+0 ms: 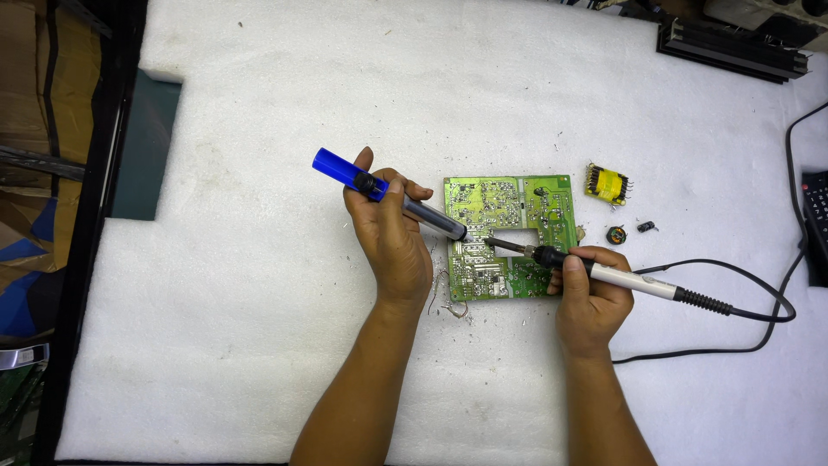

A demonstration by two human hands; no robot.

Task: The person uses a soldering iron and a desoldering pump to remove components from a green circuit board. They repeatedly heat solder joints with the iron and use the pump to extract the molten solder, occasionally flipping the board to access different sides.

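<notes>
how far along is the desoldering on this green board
Looks partway. Done: a yellow transformer, a small ring coil and a small black part lie off the green circuit board, which has a rectangular gap. In hand: the left hand holds a blue solder sucker, the right hand a soldering iron, both tips meeting on the board. What remains can't be judged.

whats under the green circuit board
The green circuit board lies flat on white foam padding, which shows all around it and through its rectangular cutout. Whatever lies directly beneath the board itself is covered.
</notes>
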